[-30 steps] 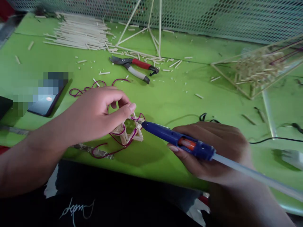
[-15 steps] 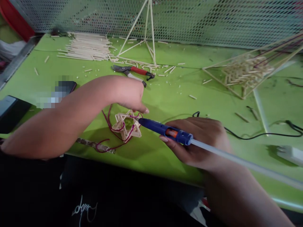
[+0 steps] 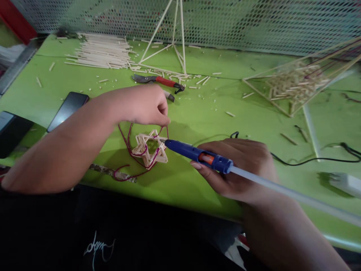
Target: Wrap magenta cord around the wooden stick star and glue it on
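A small star-shaped frame of stacked wooden sticks (image 3: 137,150) rests on the green tabletop (image 3: 208,116). Purple string (image 3: 122,132) loops through and around it. Just above the star's far right side, my left hand (image 3: 153,107) is closed, pinching a bit of the purple string that rises from the star. My right hand (image 3: 239,165) grips a blue glue gun (image 3: 183,150) with a long clear glue stick (image 3: 262,183) coming out of its back. The gun's nozzle points left and reaches the star's upper right part; whether it touches I cannot tell.
Behind lie a pile of thin sticks (image 3: 101,52), red-handled pruning shears (image 3: 165,81) and a stick pyramid frame (image 3: 153,34). A larger stick structure (image 3: 299,84) stands at right, near a black cord (image 3: 304,164) and white plug (image 3: 342,184). Two phones (image 3: 69,109) lie at left.
My left hand has risen slightly and its fingers have closed, drawing the string up taut from the star. The glue gun stays almost where it was.
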Motion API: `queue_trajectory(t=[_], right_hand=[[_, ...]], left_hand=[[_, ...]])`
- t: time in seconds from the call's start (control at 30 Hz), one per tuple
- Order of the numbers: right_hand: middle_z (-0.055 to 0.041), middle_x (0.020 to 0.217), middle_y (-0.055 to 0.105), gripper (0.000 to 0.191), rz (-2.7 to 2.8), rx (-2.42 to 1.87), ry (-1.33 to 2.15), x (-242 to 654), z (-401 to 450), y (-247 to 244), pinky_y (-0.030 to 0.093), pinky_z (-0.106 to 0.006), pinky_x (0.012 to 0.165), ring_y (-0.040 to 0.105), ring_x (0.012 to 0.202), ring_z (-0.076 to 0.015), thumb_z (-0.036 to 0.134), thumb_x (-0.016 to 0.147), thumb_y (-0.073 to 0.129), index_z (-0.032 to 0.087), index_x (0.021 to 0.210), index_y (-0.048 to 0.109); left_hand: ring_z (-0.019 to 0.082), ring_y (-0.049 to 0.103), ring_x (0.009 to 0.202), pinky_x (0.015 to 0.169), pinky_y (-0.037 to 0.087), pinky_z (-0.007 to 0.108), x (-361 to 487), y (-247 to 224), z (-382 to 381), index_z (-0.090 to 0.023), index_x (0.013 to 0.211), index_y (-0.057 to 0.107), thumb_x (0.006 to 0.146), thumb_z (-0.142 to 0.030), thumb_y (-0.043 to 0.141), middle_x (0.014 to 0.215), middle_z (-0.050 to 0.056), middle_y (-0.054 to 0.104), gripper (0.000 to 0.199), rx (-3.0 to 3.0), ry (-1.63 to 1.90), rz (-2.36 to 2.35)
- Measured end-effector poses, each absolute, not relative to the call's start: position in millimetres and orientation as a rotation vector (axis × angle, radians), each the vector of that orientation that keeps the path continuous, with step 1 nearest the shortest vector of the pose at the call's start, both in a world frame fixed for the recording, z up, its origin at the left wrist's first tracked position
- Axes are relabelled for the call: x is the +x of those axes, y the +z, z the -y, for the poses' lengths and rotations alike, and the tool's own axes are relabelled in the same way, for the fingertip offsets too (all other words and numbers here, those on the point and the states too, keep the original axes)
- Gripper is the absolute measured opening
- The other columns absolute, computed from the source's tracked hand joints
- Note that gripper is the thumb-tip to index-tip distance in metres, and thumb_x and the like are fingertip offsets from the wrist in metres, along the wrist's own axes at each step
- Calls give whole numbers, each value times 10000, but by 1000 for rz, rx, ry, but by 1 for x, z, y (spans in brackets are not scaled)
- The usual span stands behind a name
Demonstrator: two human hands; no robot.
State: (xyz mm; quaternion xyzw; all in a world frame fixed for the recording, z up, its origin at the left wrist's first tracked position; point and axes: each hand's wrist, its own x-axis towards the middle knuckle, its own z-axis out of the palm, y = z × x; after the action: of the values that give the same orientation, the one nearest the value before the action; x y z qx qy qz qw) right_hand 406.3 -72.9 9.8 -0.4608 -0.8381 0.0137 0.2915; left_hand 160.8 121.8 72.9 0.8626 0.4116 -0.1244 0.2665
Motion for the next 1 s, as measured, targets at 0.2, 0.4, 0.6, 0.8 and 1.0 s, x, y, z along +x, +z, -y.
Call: queue_trajectory(t=[0.2, 0.4, 0.6, 0.8, 1.0], right_hand=[[-1, 769, 765, 184, 2232, -1222, 59, 408, 76, 7, 496, -390, 587, 674, 590, -209, 453, 1172, 778, 277, 1121, 755], [33, 764, 750, 129, 2202, -1220, 55, 403, 74, 7, 492, -357, 570, 657, 572, -179, 399, 1190, 770, 294, 1152, 704], [26, 769, 767, 115, 2210, -1185, 27, 402, 68, 10, 514, -284, 557, 637, 551, -131, 325, 1140, 783, 256, 1123, 692], [44, 754, 739, 97, 2224, -1184, 93, 402, 68, 12, 516, -292, 560, 635, 548, -137, 319, 1159, 741, 284, 1081, 694], [46, 734, 727, 154, 2252, -1203, 105, 401, 67, 14, 497, -317, 530, 637, 525, -151, 354, 1208, 676, 307, 1062, 686]], left_hand=[[138, 550, 597, 647, 380, 347, 118, 71, -97, -237, 1011, 922, 990, -443, 825, 780, 11, 802, 229, 2153, 172, -1082], [168, 729, 798, 725, 508, 328, 114, 53, -80, -216, 1057, 868, 1046, -438, 792, 950, 40, 862, 235, 2024, 408, -953], [161, 703, 718, 653, 465, 343, 117, 44, -79, -238, 1059, 876, 1057, -475, 795, 933, 19, 872, 251, 1975, 406, -996], [173, 782, 843, 745, 576, 291, 116, 52, -68, -231, 1055, 880, 1113, -444, 798, 989, 15, 898, 236, 2002, 447, -961], [196, 836, 970, 872, 653, 294, 113, 54, -63, -271, 1088, 911, 1155, -450, 757, 1059, 13, 920, 245, 2105, 524, -929]])
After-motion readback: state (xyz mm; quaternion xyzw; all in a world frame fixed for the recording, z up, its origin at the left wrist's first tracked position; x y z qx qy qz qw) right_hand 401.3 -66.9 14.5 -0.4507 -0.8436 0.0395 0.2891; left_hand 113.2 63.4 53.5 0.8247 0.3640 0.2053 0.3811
